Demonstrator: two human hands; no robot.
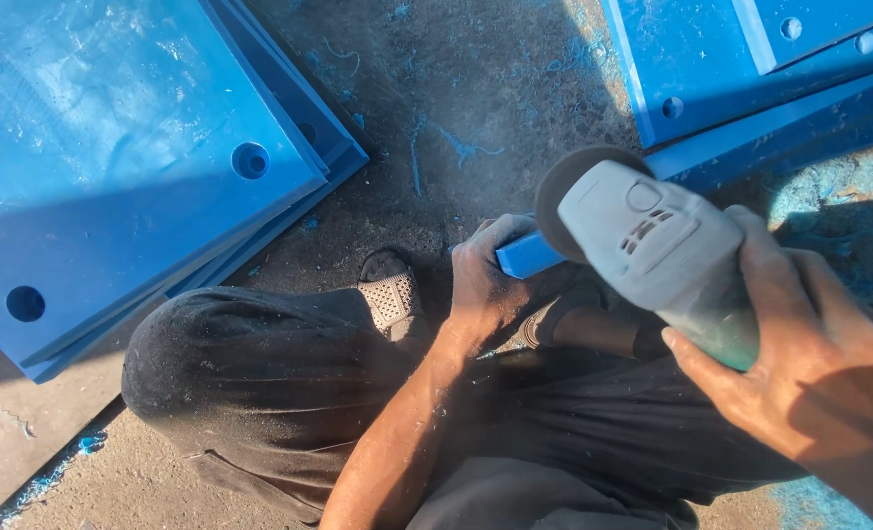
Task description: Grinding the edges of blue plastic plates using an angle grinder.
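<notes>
Right hand (809, 344) closest to us, wrapped tight around the grey-green body of an angle grinder (662, 250), fingers curled over top, thumb under. We see the grinder's dark round disc (579, 177) pointing away from us, sitting right over the end of a blue strip (527, 255). Left hand (485, 280) is closed on that strip, fingers folded over its near end, dusty knuckles up; we can't tell whether the disc touches the strip or just hovers. Strip runs up and right toward more blue panels (711, 59) with drilled holes, top right. We're squatting: dark trousers (260, 383) fill the bottom middle, a mesh-topped shoe (389, 294) just left of the left hand. Stack of big blue sheets (112, 157) with round holes at left, well apart from both hands. Dusty floor (456, 118) with blue shavings in between.
</notes>
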